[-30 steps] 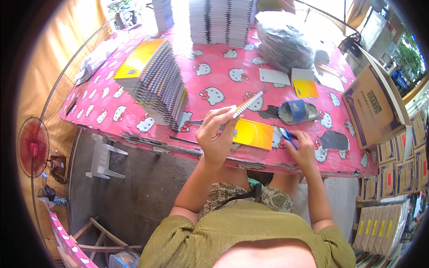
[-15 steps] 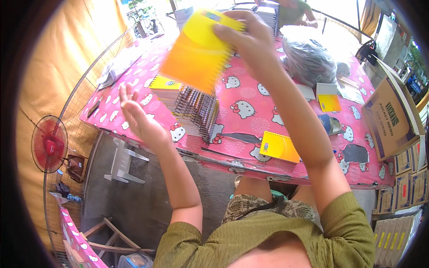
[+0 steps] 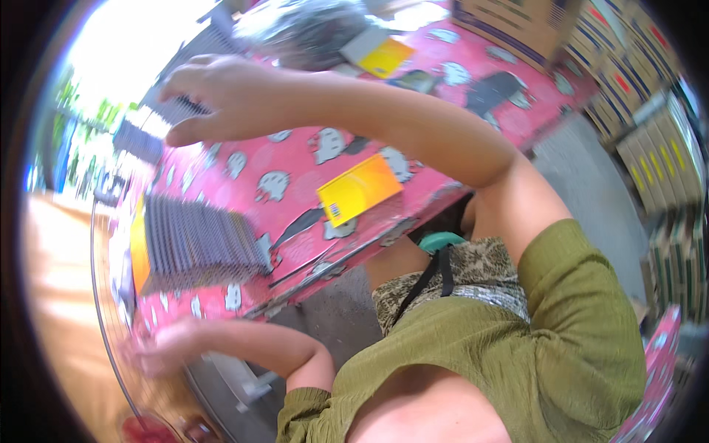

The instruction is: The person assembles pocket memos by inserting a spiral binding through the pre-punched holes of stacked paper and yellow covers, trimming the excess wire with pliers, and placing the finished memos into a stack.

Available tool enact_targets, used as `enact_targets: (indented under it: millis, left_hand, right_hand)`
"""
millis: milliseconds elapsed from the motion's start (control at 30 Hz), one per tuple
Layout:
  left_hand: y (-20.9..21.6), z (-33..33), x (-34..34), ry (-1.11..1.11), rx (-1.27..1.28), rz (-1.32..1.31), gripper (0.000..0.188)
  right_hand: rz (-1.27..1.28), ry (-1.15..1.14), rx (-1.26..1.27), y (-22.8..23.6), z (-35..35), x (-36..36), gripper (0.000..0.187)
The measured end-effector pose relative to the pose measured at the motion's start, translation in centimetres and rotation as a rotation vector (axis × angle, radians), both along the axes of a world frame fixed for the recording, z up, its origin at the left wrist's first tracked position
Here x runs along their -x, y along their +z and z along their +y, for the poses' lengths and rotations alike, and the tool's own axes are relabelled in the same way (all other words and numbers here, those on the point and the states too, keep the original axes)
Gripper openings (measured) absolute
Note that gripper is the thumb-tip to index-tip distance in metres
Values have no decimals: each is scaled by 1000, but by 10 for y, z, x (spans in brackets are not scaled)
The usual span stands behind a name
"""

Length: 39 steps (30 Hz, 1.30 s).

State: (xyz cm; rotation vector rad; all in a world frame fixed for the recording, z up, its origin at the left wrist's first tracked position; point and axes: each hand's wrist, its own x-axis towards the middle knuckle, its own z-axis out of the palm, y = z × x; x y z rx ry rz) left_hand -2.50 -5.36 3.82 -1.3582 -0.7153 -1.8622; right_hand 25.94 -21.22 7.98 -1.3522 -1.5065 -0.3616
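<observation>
My right hand (image 3: pixel 203 96) reaches across over the far left of the table, thumb and fingers apart, with nothing visible in it. Below it stands a stack of spiral notebooks (image 3: pixel 203 244), its wire bindings facing me and a yellow-orange cover showing along its left side. Beside the table's near left edge is my left hand (image 3: pixel 162 348), smeared by motion, so its fingers cannot be read. A single yellow-orange notebook (image 3: pixel 360 190) lies flat near the front edge, apart from both hands.
The table (image 3: pixel 292 221) has a torn pink cartoon-print cover. At the back are more notebook stacks (image 3: pixel 139 140), a grey plastic bag (image 3: pixel 303 33) and another yellow notebook (image 3: pixel 385 57). Cardboard boxes (image 3: pixel 513 26) stand right. A white stool (image 3: pixel 247 384) is below the left edge.
The yellow notebook has left my right hand, which has moved left and opened. My left hand has swung down past the table edge. The whole view has turned, blurring parts.
</observation>
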Motion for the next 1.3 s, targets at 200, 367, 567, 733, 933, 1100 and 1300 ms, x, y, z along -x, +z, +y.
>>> enact_targets:
  millis: [200,367,567,733,933,1100,1300]
  left_hand:
    - [-30,-135,-138,-1500,337,228,39]
    - [-76,-213,-236,-1717,1170,1109,29]
    - [-134,-268,-287,-1261,692,1819,91]
    - [-171,-274,-296,-970,459,1923,106]
    - [-180,-286,-293,-1159,634,1700,83]
    - [-215,-297,-318,-1133,681,1733,81]
    - [-226,-297,-334,-1056,705,1768,78]
  right_hand:
    - [439,-175,988,-121,-274,-38,33]
    - [971,-354,1379,-302,-304,-5,36]
    - [1156,-656,1057,-501,-237,-45,28]
    - [1409,-816,628,-565,-201,-87,24]
    - [1559,-1211,351,-673,-162,-152,28]
    - [1226,-1540,507,-747,-118,-179,33]
    - [1361,-1427,499,-749,-101,-187,33]
